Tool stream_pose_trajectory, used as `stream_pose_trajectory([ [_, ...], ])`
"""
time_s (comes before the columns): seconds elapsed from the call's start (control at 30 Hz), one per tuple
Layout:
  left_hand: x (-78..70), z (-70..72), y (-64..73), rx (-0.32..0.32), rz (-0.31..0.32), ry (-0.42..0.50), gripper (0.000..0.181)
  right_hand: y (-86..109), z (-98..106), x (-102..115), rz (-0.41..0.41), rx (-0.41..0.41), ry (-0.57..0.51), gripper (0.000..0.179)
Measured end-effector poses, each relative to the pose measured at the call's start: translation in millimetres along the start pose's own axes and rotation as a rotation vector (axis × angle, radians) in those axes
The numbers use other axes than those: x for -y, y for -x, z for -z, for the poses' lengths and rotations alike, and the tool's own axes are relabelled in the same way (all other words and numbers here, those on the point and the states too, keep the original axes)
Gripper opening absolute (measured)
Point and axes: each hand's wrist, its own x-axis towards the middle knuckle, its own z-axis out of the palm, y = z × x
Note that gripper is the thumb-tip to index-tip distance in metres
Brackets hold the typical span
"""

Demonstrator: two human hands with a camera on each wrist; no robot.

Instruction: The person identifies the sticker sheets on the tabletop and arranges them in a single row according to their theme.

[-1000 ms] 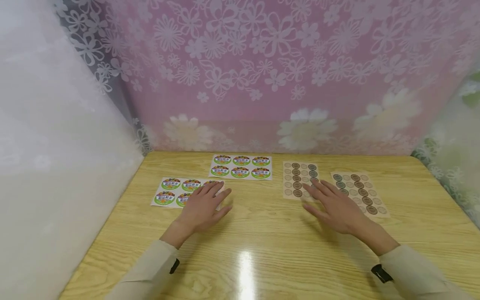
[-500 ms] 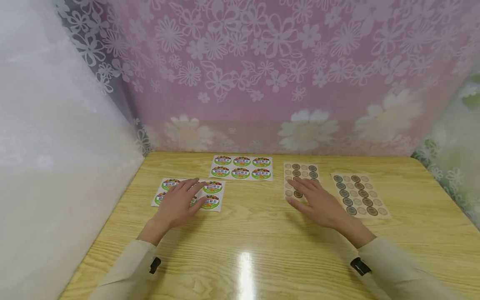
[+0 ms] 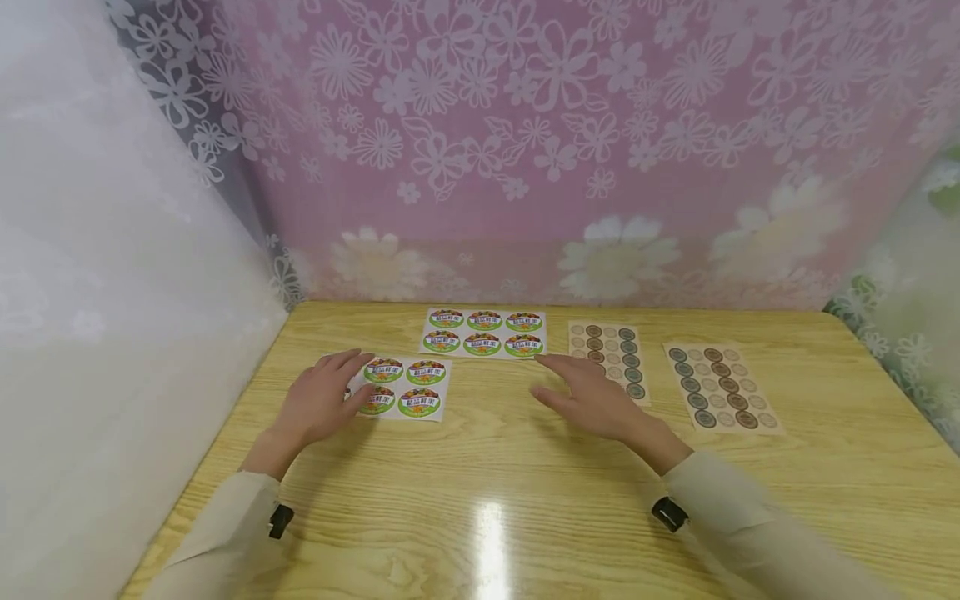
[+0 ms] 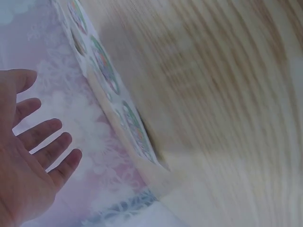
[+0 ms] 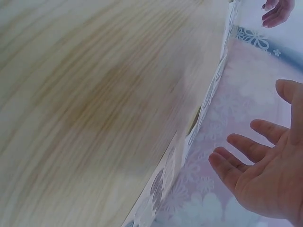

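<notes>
Your left grip (image 3: 311, 402) and right grip (image 3: 595, 402) are loosely spread, holding nothing. Best handle the nearer white rectangular sheet of green-edged stickers (image 3: 403, 388) by its edges.

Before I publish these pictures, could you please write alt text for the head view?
A person's left hand and right hand, both empty, reach over a wood-grain table. On it, two white sticker sheets lie left of two beige sticker sheets.
</notes>
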Motion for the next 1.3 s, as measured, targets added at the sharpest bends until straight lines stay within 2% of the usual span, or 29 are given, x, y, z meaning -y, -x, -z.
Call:
stream_pose_trajectory([
  [0.2,23.7,-0.8,-0.8,0.014,0.040,0.077,0.049,-16.0,-9.1,11.1,-0.033,0.026,-0.082,0.064],
  [0.43,49.0,-1.4,4.9,0.060,0.167,0.157,0.048,-34.4,-27.7,21.0,-0.067,0.057,-0.221,0.067],
  [0.53,56.5,-1.3,7.5,0.082,0.202,0.180,0.049,-41.7,-35.1,25.2,-0.073,0.065,-0.279,0.063],
  [0.73,67.5,-4.0,3.0,0.101,0.221,0.222,0.051,-60.8,-45.8,32.6,-0.095,0.076,-0.355,0.059],
  [1.0,81.8,-11.5,-8.3,0.091,0.230,0.293,0.050,-86.8,-56.9,43.2,-0.146,0.089,-0.346,0.054],
  [1.3,91.0,-13.0,-15.9,0.094,0.249,0.275,0.048,-110.6,-76.1,52.1,-0.109,0.113,-0.280,0.054],
])
